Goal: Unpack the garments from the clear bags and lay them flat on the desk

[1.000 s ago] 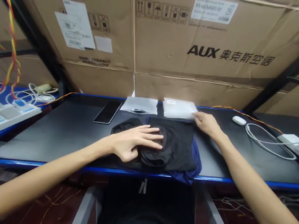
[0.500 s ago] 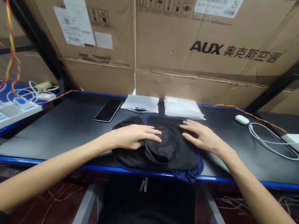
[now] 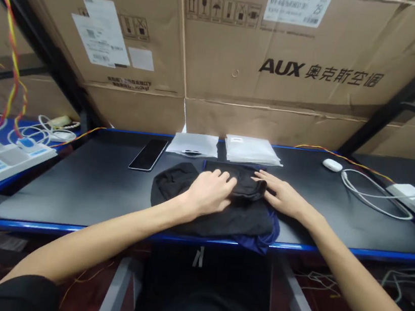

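A black garment (image 3: 237,219) with dark blue fabric (image 3: 272,230) at its right side lies in a loose pile at the table's front edge. My left hand (image 3: 211,191) is on top of it, its fingers curled into the cloth. A rolled-up fold of the black fabric runs from this hand to the right. At the right end of that fold rests my right hand (image 3: 282,195), fingers stretched out and apart, touching the cloth. The left fingertips are partly hidden by the hand.
Behind the garment lie two white plastic pouches, a left pouch (image 3: 192,144) and a right pouch (image 3: 252,151). A phone (image 3: 148,154) is to the left. Power strips (image 3: 4,159) and cables occupy both sides; a white earbud case (image 3: 332,165) sits right. A large cardboard sheet (image 3: 217,80) stands behind the table.
My left hand has gone from lying flat to curled and has pushed the upper cloth away from me into a fold. My right hand stays nearly in place.
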`<state>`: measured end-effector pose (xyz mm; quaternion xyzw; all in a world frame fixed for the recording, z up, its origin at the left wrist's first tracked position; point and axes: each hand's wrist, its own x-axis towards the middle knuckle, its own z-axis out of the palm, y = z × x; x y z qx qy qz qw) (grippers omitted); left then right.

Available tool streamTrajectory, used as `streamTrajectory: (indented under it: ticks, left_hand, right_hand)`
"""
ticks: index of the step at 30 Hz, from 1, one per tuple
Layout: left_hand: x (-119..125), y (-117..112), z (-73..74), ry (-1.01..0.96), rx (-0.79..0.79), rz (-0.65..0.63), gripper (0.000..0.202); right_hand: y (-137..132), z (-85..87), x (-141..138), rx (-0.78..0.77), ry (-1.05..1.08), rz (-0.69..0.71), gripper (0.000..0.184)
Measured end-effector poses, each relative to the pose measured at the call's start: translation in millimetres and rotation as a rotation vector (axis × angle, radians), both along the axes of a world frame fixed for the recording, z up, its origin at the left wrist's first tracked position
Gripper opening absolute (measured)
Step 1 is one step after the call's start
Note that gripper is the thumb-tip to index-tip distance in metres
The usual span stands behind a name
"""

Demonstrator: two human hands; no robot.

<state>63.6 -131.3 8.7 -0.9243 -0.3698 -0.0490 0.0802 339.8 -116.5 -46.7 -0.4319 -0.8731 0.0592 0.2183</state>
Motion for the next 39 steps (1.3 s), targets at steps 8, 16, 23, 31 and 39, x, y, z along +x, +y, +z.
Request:
streamTrajectory:
  ticks: [8,16,23,31,39]
  left_hand:
    - [-36,16,7.4,-0.055,-0.106,-0.282,0.079]
    - [-19,41,-3.5,-0.106,-0.215,-0.278,0.056]
    - [15,28,10.0,-0.280,-0.090,0.054,0.032]
    - [60,13,-9.2,-0.130,-0.169,0.059,0.039]
    - [37,13,-10.2,-0.244,-0.126,-0.003,0.066]
  right_hand:
    - [-15,-4.9,17,-0.045,-0.017,-0.050,0.036]
    - [-16,-6.6,15,-0.061,-0.013,-0.042,0.039]
    - [-17,-5.3,15,-0.092,0.019,-0.089,0.045]
    - [-16,-8.7,19,-0.073,0.049,-0.107,0.046]
    - [-15,-8.0,15,-0.058,0.097,-0.117,0.044]
